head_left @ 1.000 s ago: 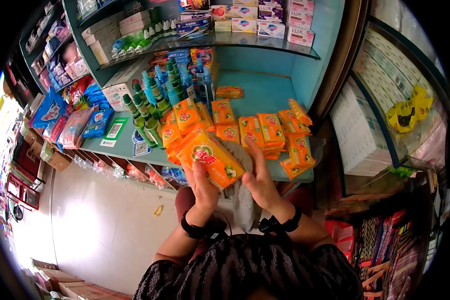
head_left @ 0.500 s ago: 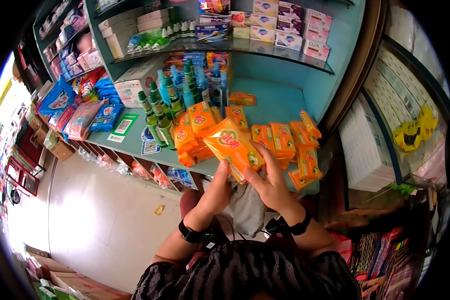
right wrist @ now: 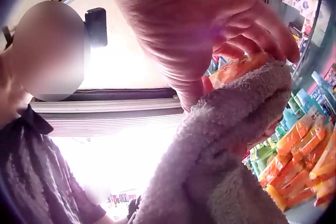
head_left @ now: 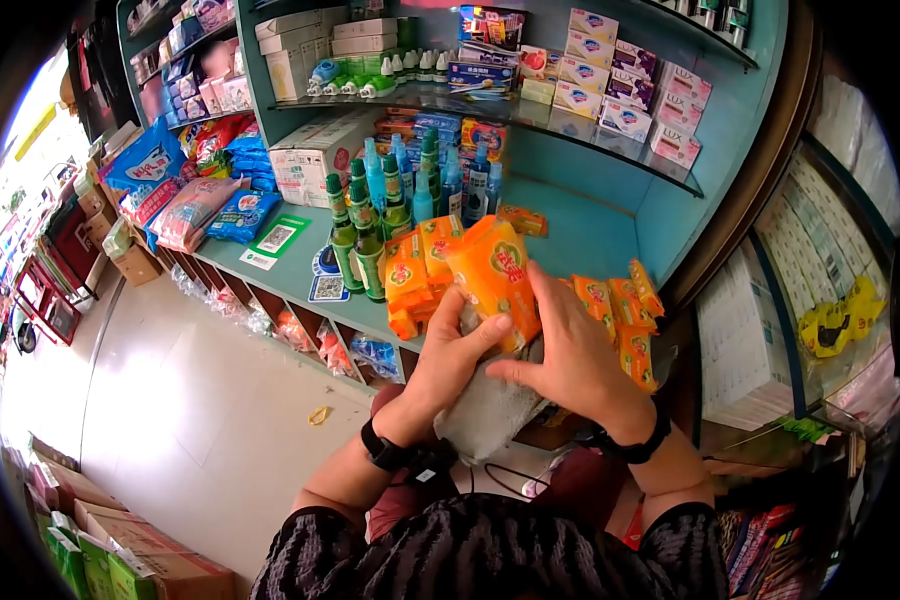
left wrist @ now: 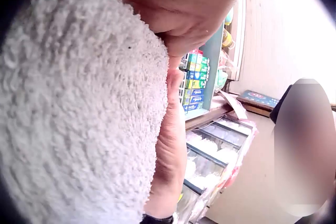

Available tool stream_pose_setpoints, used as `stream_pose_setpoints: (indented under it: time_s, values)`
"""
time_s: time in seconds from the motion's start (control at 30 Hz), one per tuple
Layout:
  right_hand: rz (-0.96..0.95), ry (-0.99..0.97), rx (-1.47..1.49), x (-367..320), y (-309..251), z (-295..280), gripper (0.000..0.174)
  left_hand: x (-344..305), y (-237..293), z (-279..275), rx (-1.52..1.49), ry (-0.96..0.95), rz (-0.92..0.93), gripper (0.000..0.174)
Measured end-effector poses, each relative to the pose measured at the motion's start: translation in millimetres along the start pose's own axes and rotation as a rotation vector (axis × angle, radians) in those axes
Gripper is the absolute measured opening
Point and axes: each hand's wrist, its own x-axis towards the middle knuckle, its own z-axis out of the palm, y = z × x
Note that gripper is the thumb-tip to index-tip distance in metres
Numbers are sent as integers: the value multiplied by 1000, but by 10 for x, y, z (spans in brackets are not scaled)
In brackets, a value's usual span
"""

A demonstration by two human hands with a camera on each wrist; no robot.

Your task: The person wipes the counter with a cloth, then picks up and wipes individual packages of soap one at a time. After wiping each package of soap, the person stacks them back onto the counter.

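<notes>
An orange-wrapped soap pack (head_left: 494,278) stands tilted up between the two hands in the head view. My left hand (head_left: 448,357) grips its lower left part, thumb across the front. My right hand (head_left: 592,360) is at the pack's right edge with fingers extended, its thumb pointing left over a grey terry cloth (head_left: 490,405). The cloth lies behind and below the pack and hangs under the hands. In the right wrist view, the right fingertips (right wrist: 286,48) reach over the pack and the cloth's upper edge. The cloth fills much of the left wrist view, hiding the left fingertips.
More orange soap packs (head_left: 406,275) are piled on the teal counter (head_left: 300,235) behind and right of the hands. Green bottles (head_left: 342,240) and blue spray bottles (head_left: 477,180) stand behind them. A glass shelf (head_left: 530,118) with boxed soaps runs above.
The pack has turned from slanted to more upright. The right hand has shifted from pinching its lower corner to lying along its right edge, fingers spread. The head view has swung rightward across the shop.
</notes>
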Motion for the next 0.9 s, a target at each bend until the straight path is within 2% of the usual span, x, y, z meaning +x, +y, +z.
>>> stream_pose_setpoints:
  time_s: [0.03,0.13,0.17,0.3,0.33,0.4,0.53,0.7,0.8,0.9]
  values:
    - [60,-37,19,57,32,-7,98,56,-3,-7,17,2,29,48]
    - [100,-81,46,313,74,-135,90,205,147,42,73,-11,93,49]
    - [57,-34,39,383,121,-160,78,247,198,51,121,0,92,45]
    - [127,-334,638,764,522,-444,57,395,272,33,60,7,68,34]
    - [253,-466,745,854,632,-545,57,423,296,5,54,10,56,34]
    - [294,-448,765,948,840,-589,58,479,367,-80,40,15,29,33]
    - [462,-477,550,1101,1495,-500,60,530,397,-214,-31,151,-76,32]
    - [632,-539,302,1395,2301,-172,63,602,191,-375,-27,158,-146,32]
    - [601,-627,246,1702,2650,53,68,631,124,-393,-29,153,-176,32]
    - [422,-642,36,1911,2872,374,71,616,32,-370,4,143,-227,31]
